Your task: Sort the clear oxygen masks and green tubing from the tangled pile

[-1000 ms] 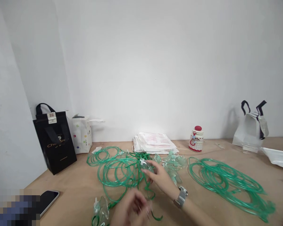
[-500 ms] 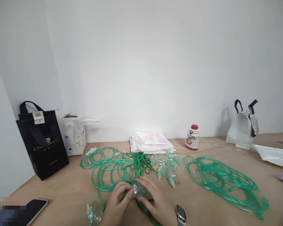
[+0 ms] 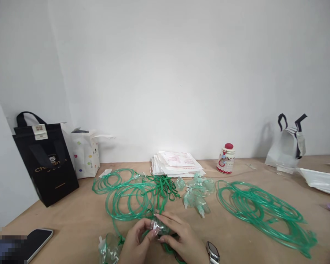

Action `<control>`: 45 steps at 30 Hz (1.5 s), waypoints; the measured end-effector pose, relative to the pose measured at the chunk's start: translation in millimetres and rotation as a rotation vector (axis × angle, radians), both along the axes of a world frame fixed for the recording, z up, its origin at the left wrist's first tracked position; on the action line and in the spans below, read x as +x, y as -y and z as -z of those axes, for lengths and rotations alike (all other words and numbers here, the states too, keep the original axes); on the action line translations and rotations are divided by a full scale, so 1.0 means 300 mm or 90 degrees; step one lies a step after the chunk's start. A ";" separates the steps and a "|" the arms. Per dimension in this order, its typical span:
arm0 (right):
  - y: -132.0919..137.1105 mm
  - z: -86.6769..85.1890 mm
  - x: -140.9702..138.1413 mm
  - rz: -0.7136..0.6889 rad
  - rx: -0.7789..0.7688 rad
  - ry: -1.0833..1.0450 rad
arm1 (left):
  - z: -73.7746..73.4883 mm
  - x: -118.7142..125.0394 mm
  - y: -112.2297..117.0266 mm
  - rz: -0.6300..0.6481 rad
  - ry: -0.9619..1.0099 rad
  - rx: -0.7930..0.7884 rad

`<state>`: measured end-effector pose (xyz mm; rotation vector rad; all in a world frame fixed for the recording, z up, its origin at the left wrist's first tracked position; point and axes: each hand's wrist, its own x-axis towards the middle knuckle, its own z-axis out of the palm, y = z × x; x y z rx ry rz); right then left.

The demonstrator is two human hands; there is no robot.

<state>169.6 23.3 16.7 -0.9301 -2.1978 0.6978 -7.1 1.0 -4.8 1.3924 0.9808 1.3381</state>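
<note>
At the near middle of the table, a clear green plastic oxygen mask [image 3: 161,228] is held between my two hands. My left hand [image 3: 139,238] pinches its left side between thumb and fingers. On the right side, my right hand [image 3: 181,234] grips it, with a watch on that wrist. The fingers cover much of the mask. Green elastic straps [image 3: 165,187] lie in a tangle just beyond, and a strap runs below the right hand. Another clear mask [image 3: 109,250] rests left of my left hand. Several more masks [image 3: 196,194] form a pile behind my right hand.
Coiled green tubing [image 3: 129,201] lies left of centre, with a second bundle [image 3: 258,209] at right. White printed packets [image 3: 178,164] are stacked by the wall near a bottle [image 3: 226,159]. Bags, including a black one [image 3: 48,165], stand at left; a phone [image 3: 38,242] lies near.
Both hands sit slightly lower in the picture, still holding the mask, whose angle has shifted a little. The whole view has also moved slightly.
</note>
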 end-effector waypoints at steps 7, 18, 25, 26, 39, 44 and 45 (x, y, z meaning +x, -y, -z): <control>0.009 -0.011 0.006 0.039 0.105 0.008 | -0.027 0.014 0.013 -0.068 0.019 -0.022; 0.058 0.005 -0.051 0.049 -0.019 -0.213 | 0.044 0.008 0.000 -0.049 -0.113 0.015; 0.033 0.010 -0.055 0.099 -0.095 -0.216 | 0.062 0.014 -0.005 -0.016 -0.132 -0.023; 0.032 0.012 -0.057 0.109 -0.103 -0.214 | 0.060 0.014 -0.006 -0.013 -0.128 -0.036; 0.016 0.019 -0.053 0.147 -0.155 -0.228 | 0.042 0.019 -0.012 0.070 -0.106 -0.078; 0.018 0.028 -0.055 0.160 -0.151 -0.222 | 0.080 0.015 -0.015 0.054 -0.057 -0.094; 0.019 0.030 -0.056 0.163 -0.149 -0.220 | 0.087 0.018 -0.017 0.059 -0.042 -0.103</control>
